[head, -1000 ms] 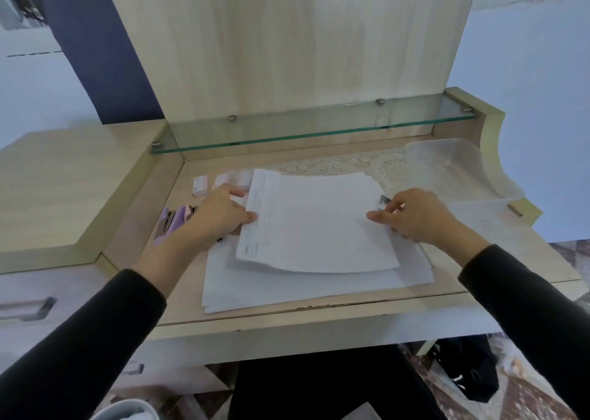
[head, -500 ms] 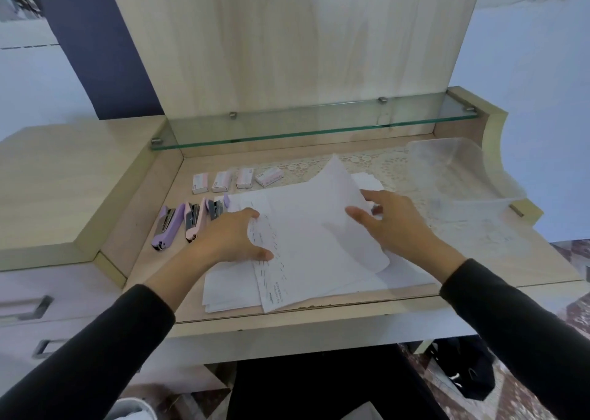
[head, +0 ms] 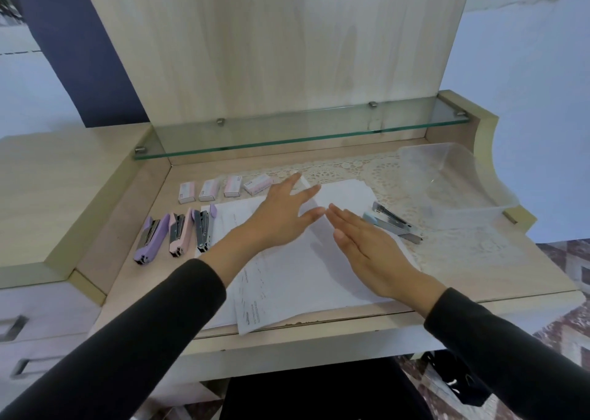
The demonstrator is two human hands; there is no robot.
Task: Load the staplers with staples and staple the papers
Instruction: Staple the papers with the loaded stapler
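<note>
Pale wooden desk (head: 121,292) carries the papers (head: 303,279), with both hands laid flat on them, fingers straight, gripping nothing. Three staplers (head: 178,234) lie side by side left of the left hand (head: 281,221); four staple boxes (head: 209,189) sit beyond it. An opened blue stapler (head: 392,223) lies just right of the right hand (head: 370,253).

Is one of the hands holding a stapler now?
No, the left hand and right hand are both spread flat over the papers, fingers straight.
</note>
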